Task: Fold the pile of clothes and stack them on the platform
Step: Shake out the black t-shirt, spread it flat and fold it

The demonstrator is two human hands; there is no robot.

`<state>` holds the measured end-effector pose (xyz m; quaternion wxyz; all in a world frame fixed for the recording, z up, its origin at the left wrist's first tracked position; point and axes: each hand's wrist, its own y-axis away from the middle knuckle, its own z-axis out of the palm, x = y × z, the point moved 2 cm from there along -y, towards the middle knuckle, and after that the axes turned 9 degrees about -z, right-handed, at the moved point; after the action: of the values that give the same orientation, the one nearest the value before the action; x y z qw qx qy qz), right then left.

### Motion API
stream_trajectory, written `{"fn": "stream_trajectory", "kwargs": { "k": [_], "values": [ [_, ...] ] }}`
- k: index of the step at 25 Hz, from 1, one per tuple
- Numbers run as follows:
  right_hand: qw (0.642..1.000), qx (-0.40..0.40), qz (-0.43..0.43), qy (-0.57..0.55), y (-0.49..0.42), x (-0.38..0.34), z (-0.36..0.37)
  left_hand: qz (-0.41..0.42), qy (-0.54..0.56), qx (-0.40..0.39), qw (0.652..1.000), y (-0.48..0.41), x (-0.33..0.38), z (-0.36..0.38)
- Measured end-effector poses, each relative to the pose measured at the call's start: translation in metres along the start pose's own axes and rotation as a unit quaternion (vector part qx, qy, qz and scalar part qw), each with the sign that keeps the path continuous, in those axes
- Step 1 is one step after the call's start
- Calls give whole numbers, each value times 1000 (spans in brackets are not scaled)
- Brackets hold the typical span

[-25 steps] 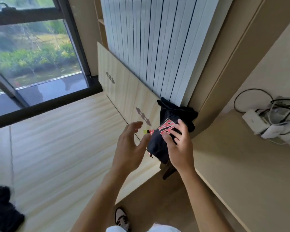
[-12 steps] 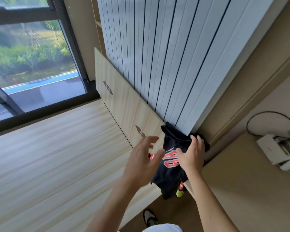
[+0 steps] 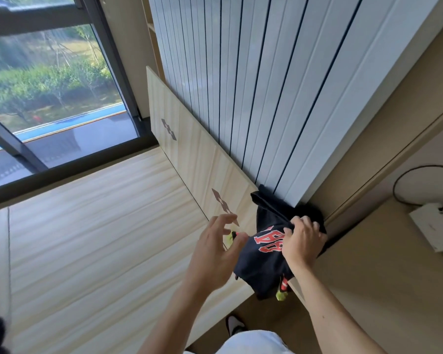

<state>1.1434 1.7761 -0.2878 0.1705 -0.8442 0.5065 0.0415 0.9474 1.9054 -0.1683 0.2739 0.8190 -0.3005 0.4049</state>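
- I see two bare forearms, sleeveless to the frame edge, ending in the bare left hand [image 3: 215, 254] and the bare right hand [image 3: 302, 241].
- White fabric garment [image 3: 251, 343] at the bottom edge.
- One white-and-dark shoe [image 3: 234, 325] below.

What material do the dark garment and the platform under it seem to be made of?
The garment looks like soft knitted fabric, matt, navy or black with red printed letters: it creases and hangs limp under the right hand. The platform looks like pale wood or wood-look laminate, smooth with a faint sheen: long grain streaks run along it.
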Motion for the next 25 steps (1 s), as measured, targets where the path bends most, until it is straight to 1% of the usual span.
{"fn": "stream_trajectory", "kwargs": {
  "k": [3,5,6,7,8,10,11,12,14,17,18,19,20,21,23,24,25],
  "values": [
    [998,48,-21,-44,9,-5,-23,-16,-3,-21,1000,1,-5,9],
    [990,84,-58,-93,8,-19,-51,-27,-9,-33,999,2,-7,13],
    [983,95,-89,-130,5,-30,-68,-33,-12,-42,998,1,-8,15],
    [970,93,-120,-189,0,-43,-87,-37,-12,-53,998,2,-7,17],
    [950,74,-142,-269,-7,-57,-106,-37,-13,-64,997,3,-7,18],
    [893,-5,-142,-428,-17,-86,-145,-21,-2,-83,996,7,-4,18],
    [857,-40,-128,-497,-19,-102,-164,-4,20,-83,996,7,-2,16],
    [813,-66,-116,-567,-18,-115,-181,16,46,-68,997,7,1,12],
    [717,-107,-94,-682,-13,-140,-210,56,92,-1,994,5,4,-1],
    [617,-141,-73,-771,-6,-169,-233,104,161,128,973,3,4,-33],
    [577,-144,-63,-801,-5,-175,-235,106,169,176,964,3,2,-48],
    [548,-141,-53,-823,-5,-180,-236,107,172,218,955,2,-1,-66],
    [553,-128,-46,-822,-7,-182,-235,110,181,245,946,2,-4,-83],
    [586,-114,-43,-801,-9,-184,-232,113,198,264,937,2,-9,-101],
    [677,-92,-56,-728,-11,-188,-225,114,221,294,923,1,-13,-134],
    [715,-82,-63,-692,-10,-193,-221,107,235,298,919,1,-12,-149],
    [740,-73,-67,-665,-7,-199,-218,102,258,295,914,2,-8,-163]
  ]
}}
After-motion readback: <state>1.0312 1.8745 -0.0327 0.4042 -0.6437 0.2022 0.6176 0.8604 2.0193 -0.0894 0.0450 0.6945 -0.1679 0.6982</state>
